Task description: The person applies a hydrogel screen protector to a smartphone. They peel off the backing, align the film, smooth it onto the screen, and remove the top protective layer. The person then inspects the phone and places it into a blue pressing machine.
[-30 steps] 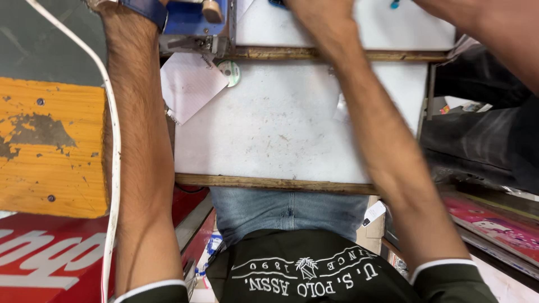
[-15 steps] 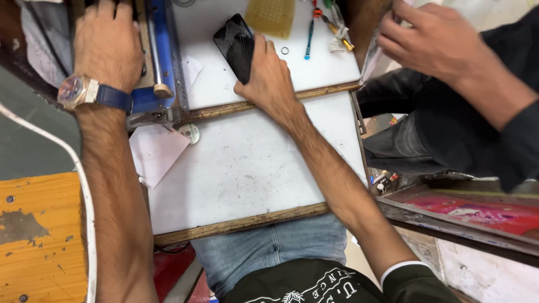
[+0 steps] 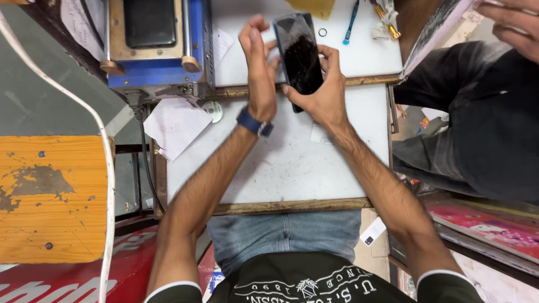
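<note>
One phone (image 3: 300, 56), two hands

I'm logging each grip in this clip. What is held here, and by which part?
The right hand grips a dark phone by its lower end; the left hand is open at its left edge.

Phone (image 3: 299, 53) black, glossy. Watch strap (image 3: 254, 122) dark blue. Machine (image 3: 160, 45) blue, tan top. Table (image 3: 292, 163) white, wooden edge. Stool (image 3: 53, 196) orange, worn patches.

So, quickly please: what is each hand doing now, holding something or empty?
Left hand: open, fingers raised beside the black phone, holding nothing.
Right hand: closed around the phone, holding it up.
</note>
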